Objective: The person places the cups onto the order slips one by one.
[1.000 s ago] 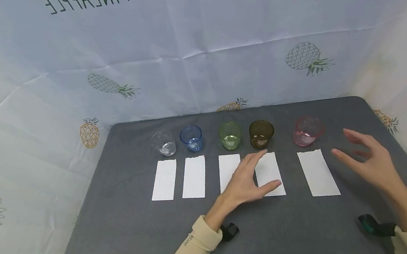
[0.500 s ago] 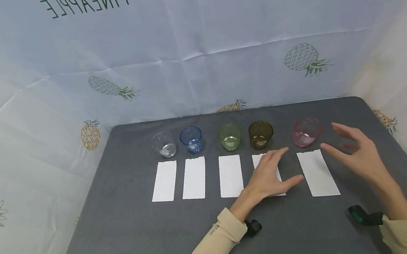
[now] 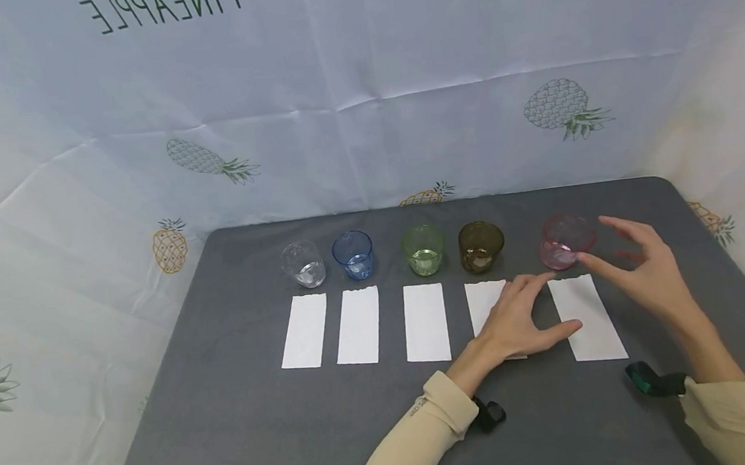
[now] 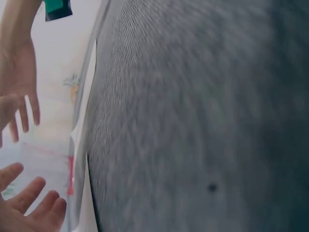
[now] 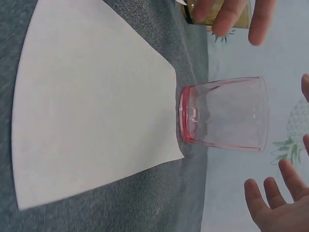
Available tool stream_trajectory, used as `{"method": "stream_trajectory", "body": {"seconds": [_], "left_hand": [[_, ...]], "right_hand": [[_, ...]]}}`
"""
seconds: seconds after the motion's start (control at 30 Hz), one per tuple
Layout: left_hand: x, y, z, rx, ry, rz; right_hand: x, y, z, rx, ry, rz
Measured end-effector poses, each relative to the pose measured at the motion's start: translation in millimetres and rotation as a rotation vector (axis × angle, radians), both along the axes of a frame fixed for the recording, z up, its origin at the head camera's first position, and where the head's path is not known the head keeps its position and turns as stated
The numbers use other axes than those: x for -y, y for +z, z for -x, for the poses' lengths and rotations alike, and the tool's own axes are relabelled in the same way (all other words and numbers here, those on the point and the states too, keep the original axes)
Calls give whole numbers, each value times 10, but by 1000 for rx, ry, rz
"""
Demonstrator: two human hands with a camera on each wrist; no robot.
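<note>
Pink glass (image 3: 567,244): it stands at the right end of the row, on the dark grey table (image 3: 249,424), just beyond the far edge of the fifth white paper (image 3: 599,334).
Head view: it gives the whole row of glasses and papers, and both hands from above.
Right wrist view: it gives only the pink glass and a part of the brown glass (image 3: 481,246), but here one sees well that the pink glass is upright, with a deeper red base, and that a gap lies between it and the fingers in sight.
Left wrist view: the table fills most of it; of the pink glass only a small red part shows.
Left hand (image 3: 516,327): wide, thumb spread from the fingers; it is above the fourth white paper (image 3: 483,300), and the thumb tip reaches over the fifth.
Right hand (image 3: 652,273): also wide, at the right side of the pink glass, thumb and fingers pointing towards it; in the head view the thumb tip overlaps the glass.
Glasses, counted: five; clear (image 3: 303,265), blue (image 3: 353,255), green (image 3: 423,250), brown, pink.
Papers, counted: five, one in front of each glass.
Sleeves, counted: two, beige (image 3: 413,449).
</note>
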State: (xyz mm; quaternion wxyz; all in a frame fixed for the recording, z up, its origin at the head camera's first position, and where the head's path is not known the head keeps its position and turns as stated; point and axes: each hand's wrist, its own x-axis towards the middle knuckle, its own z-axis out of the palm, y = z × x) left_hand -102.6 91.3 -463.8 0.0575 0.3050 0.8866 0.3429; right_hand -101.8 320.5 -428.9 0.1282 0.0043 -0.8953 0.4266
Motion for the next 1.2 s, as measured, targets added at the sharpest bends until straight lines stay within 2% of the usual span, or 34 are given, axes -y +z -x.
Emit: {"method": "stream_trajectory", "body": {"seconds": [0.17, 0.47, 0.83, 1.2], "left_hand": [[-81, -59, 26, -15, -35, 4], [-159, -121, 56, -62, -60, 78], [-172, -235, 77, -145, -50, 137], [-207, -267, 77, -211, -32, 201]], "right_hand": [[10, -21, 58, 14, -2, 24], [12, -35, 99, 56, 16, 44], [54, -32, 181, 103, 29, 30], [82, -105, 287, 156, 58, 49]]}}
